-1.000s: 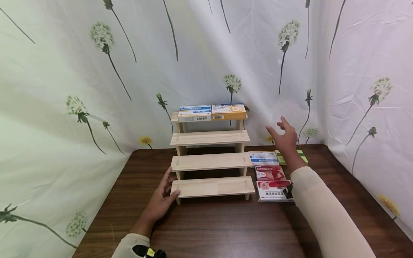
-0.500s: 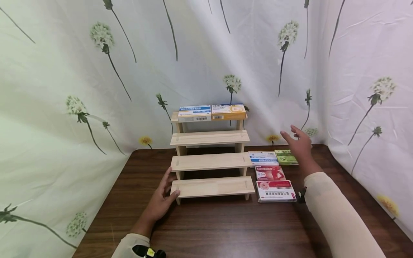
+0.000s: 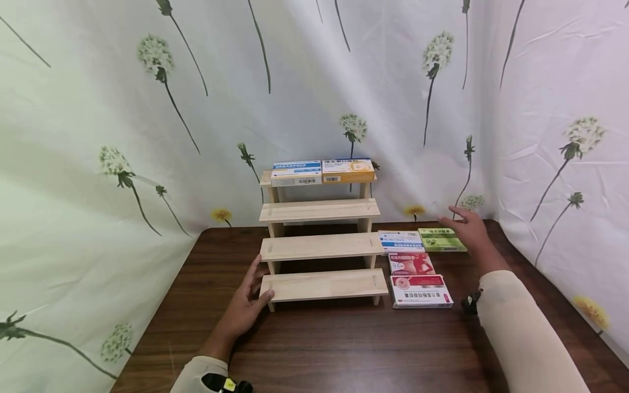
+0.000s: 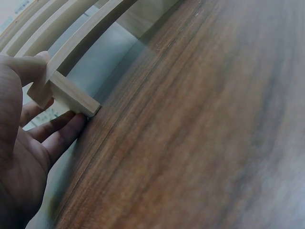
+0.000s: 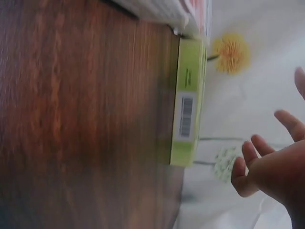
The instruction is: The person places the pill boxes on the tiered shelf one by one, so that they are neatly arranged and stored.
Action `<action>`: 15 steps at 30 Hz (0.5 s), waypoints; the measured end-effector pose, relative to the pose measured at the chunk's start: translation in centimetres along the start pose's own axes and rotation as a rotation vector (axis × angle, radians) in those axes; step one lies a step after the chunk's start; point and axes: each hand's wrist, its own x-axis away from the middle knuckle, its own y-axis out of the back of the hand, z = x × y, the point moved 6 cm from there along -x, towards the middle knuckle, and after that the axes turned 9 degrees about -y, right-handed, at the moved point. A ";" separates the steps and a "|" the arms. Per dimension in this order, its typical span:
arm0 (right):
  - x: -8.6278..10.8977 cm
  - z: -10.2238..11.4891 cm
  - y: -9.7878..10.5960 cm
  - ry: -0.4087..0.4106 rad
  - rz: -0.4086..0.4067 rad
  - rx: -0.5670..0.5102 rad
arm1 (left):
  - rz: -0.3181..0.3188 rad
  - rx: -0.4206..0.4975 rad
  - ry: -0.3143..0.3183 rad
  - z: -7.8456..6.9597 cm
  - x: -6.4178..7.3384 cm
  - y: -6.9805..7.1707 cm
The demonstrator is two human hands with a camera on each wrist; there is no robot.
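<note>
A pale wooden stepped display rack (image 3: 321, 285) stands on the table, two medicine boxes lying on its top step: a blue-and-white one (image 3: 296, 173) and an orange-and-white one (image 3: 348, 170). My left hand (image 3: 245, 308) holds the rack's left end, thumb over the lowest step and fingers by the side leg, as the left wrist view also shows. With fingers spread and nothing held, my right hand (image 3: 470, 232) hovers over the right end of a green medicine box (image 3: 442, 240). In the right wrist view, that box's barcoded side (image 5: 187, 114) faces the camera, the hand (image 5: 281, 167) apart from it.
Right of the rack, a blue-and-white box (image 3: 401, 242), a red box (image 3: 411, 264) and a red-and-white box (image 3: 421, 292) lie flat on the dark wooden table (image 3: 314, 349). A flower-printed white cloth (image 3: 295, 98) hangs behind the table and along its sides.
My right hand has moved right and down from beside the rack's upper steps to the green box, uncovering the red-and-white box. My left hand and the rack have stayed put.
</note>
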 end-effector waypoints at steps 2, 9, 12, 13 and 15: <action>-0.2 -0.6 0.3 -0.010 0.026 -0.006 | 0.000 0.003 0.003 0.0 0.0 0.0; -0.5 -2.7 1.1 -0.057 0.065 0.023 | -0.002 0.010 0.012 0.0 0.1 0.0; -0.4 -3.3 1.1 -0.038 0.116 0.058 | -0.002 0.003 0.009 0.0 0.1 0.0; -0.3 -3.5 1.1 -0.032 0.133 0.066 | 0.000 0.001 0.009 0.0 0.1 0.0; -0.2 -3.8 1.0 -0.027 0.162 0.082 | 0.003 -0.003 0.009 0.0 0.0 0.0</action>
